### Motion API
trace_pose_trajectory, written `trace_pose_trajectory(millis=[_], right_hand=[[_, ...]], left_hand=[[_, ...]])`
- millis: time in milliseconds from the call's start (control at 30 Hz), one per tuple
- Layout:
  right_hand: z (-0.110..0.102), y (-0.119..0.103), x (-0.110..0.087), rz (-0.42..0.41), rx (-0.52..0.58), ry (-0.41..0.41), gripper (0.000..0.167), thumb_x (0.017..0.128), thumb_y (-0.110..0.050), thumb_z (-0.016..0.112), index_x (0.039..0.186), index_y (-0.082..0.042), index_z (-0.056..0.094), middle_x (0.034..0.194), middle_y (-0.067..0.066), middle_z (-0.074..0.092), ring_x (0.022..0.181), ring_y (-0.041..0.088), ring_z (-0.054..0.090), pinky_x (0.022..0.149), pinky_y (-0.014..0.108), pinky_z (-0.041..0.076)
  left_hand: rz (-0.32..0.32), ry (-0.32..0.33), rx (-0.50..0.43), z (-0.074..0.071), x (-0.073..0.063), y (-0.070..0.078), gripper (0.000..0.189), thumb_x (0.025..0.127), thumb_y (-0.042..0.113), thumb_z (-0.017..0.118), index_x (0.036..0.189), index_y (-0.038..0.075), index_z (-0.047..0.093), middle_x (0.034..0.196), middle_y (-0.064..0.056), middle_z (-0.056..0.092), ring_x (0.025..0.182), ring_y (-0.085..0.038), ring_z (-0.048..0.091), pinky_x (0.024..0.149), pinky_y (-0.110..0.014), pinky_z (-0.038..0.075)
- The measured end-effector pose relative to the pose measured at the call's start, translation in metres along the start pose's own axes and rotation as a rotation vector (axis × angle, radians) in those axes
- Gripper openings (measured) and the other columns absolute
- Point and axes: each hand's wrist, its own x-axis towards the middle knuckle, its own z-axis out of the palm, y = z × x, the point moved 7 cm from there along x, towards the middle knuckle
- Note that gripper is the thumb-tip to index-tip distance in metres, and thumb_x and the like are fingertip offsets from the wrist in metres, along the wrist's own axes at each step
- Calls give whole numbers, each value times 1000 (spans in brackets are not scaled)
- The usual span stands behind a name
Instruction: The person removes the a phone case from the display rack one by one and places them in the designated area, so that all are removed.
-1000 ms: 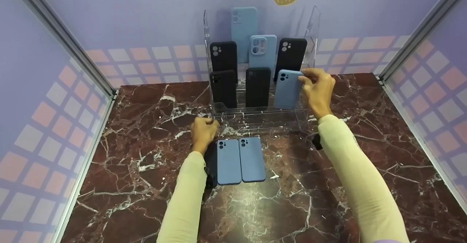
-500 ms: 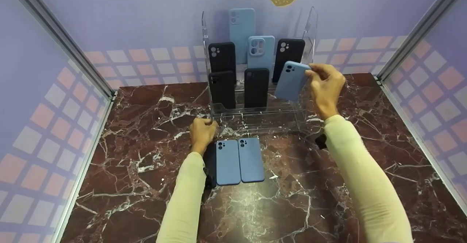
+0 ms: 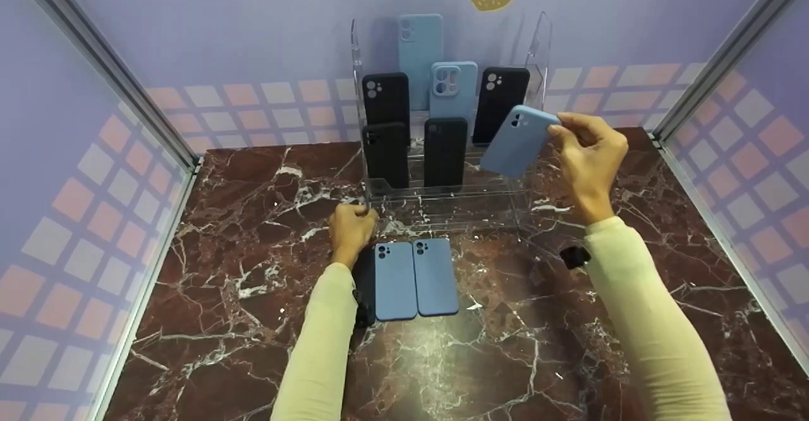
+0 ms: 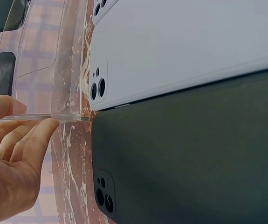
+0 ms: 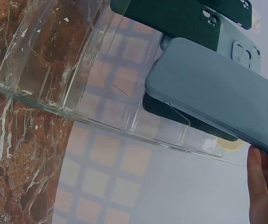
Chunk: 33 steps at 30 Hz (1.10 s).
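My right hand point(image 3: 591, 155) pinches a blue phone case point(image 3: 519, 143) by its upper right corner. The case hangs tilted in front of the right side of a clear acrylic stand point(image 3: 442, 209), and its lower end points down to the left. In the right wrist view the blue case point(image 5: 217, 95) is apart from the stand's side panel. My left hand point(image 3: 351, 231) grips the front left edge of the stand, its thumb and fingers on either side of the clear panel point(image 4: 36, 88) in the left wrist view.
Black phone cases point(image 3: 445, 155) and light blue ones point(image 3: 420, 61) stand in the stand's tiers. On the marble-patterned table point(image 3: 253, 345) before it, two blue cases point(image 3: 436, 275) lie side by side, with a black case point(image 3: 364, 282) left of them. Patterned walls point(image 3: 69, 206) enclose the table.
The right hand has lifted the blue case out of the stand's front tier, up and to the right, tilting it. The left hand has stayed on the stand.
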Motion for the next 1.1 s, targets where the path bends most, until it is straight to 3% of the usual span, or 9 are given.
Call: trace_pose_trajectory(millis=[233,467,767,933,1100], right_hand=[[-9,9,-15,23,-4,-81,19,76,9,82,94,9,75,93,26,73,69,2,68,66,17,53],[-9,23,-37,93,-55,-216,17,79,6,82,95,6,76,91,24,74,59,6,64,55,16,50],[-2,51,-66,200,-99,-368,18,79,12,78,96,14,73,92,30,72,63,0,65,60,20,55],[1,64,-83,265,-159,-461,16,80,5,82,94,8,76,90,25,74,64,10,67,59,17,53],[7,77,-100,314,-203,-543,16,80,1,83,95,6,77,88,22,74,68,27,69,55,18,51]], left_hand=[[14,8,-3,0,0,1,16,86,19,73,94,10,83,104,-11,76,99,-33,68,92,-49,47],[16,-4,-11,0,0,1,16,87,18,73,97,9,82,102,-11,76,100,-33,68,93,-48,47],[29,4,-5,-1,-1,4,13,87,18,73,89,9,83,90,-7,77,96,-32,68,92,-48,48],[35,15,-3,-2,-1,4,13,86,17,73,86,8,83,84,-7,77,93,-31,69,91,-48,48],[47,20,0,-2,-1,5,12,86,16,73,85,8,83,93,-9,77,96,-33,69,91,-48,48]])
